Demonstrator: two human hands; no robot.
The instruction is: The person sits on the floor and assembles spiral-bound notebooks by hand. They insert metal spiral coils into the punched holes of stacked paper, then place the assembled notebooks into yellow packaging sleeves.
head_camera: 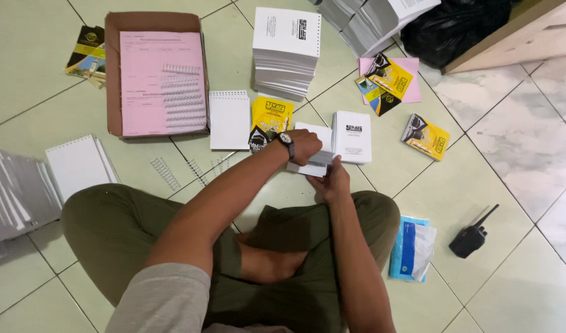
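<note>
Head view. The person sits cross-legged on a pale green tiled floor [61, 92], both forearms extended toward the centre of the frame. The left hand [306, 147], with a dark wristwatch [286, 142] on its wrist, is bent palm-down over a small white paper booklet [312, 161]; its grip is curled onto the top of the booklet, fingers pressed against it. The right hand [331, 179] comes up from below, fingers pointing upward, its grip pinching the booklet's lower right edge. The booklet lies at frame centre, just above the person's knees, touching a second white booklet [351, 137] with a punched top edge at its right.

Surrounding items: a tall square stack of white punched sheets [286, 52] at upper centre; a shallow brown cardboard box [113, 80] at upper left holding flat pink sheets [144, 80] and white plastic spiral combs [183, 98]; a white punched pad [229, 120] and a glossy yellow-and-black cover [270, 117] left of the hands; loose wire spirals [165, 173] on the floor; further yellow covers [425, 136] at right; a black handheld radio [471, 237] with antenna at lower right; a blue-and-white plastic packet [411, 248] beside the right knee.
</note>
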